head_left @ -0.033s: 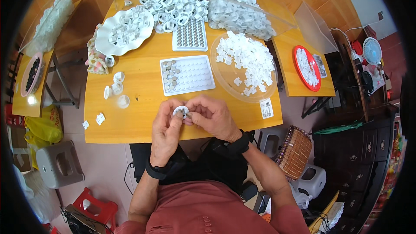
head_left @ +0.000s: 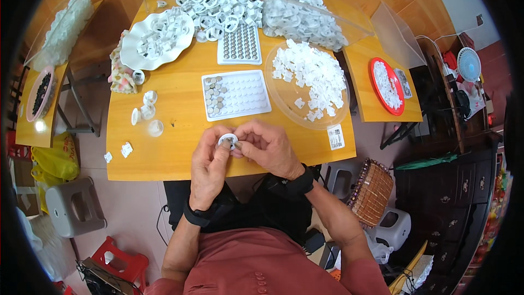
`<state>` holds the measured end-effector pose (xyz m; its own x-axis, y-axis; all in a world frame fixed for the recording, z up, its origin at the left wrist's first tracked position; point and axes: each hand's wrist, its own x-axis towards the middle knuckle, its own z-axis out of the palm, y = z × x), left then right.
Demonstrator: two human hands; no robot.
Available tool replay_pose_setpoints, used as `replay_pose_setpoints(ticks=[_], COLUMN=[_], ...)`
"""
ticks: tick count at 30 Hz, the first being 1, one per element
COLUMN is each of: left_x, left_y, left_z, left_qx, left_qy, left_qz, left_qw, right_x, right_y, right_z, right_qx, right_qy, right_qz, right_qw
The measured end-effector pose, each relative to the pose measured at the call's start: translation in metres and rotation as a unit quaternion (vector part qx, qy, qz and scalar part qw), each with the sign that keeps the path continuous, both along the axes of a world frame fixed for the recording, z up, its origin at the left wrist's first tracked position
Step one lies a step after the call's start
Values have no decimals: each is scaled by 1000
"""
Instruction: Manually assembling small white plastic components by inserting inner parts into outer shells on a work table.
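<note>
Pinches a small round white plastic piece [head_left: 227, 137] in the closed grip of the left hand [head_left: 207, 161], above the six o'clock edge of a yellow wooden desk [head_left: 174, 158]. Closes the grip of the right hand [head_left: 273, 150] on the piece's three o'clock rim. Shows, from there, a white rectangular plastic tray [head_left: 240, 115] with silver discs [head_left: 214, 95] at twelve o'clock, and white round plastic caps [head_left: 148, 111] at ten.
</note>
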<state>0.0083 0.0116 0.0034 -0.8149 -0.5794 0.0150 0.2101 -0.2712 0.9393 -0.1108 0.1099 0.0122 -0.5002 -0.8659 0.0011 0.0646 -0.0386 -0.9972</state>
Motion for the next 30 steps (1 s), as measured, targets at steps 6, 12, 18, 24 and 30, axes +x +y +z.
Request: replay_pose_setpoints(ticks=[6,12,18,24,30], left_x=[2,4,5,4,6], left_y=[0,8,4,3,0], left_z=[-2,11,9,8,3], left_qx=[-117,-64,-8,-16,-84], left_qy=[-38,-91,-60,-60,-83], left_qz=[26,35,8,5,0], left_qw=[992,993,998,998,993], right_x=[3,0,1,1,3], right_y=[-1,-2,-1,-1,-1], right_z=[-1,-5,-4,-10,0], right_qx=[55,47,11,12,48], right_qy=[168,116,40,80,172], right_qz=[-39,-44,-23,-26,-37], right_qw=[983,991,999,996,983])
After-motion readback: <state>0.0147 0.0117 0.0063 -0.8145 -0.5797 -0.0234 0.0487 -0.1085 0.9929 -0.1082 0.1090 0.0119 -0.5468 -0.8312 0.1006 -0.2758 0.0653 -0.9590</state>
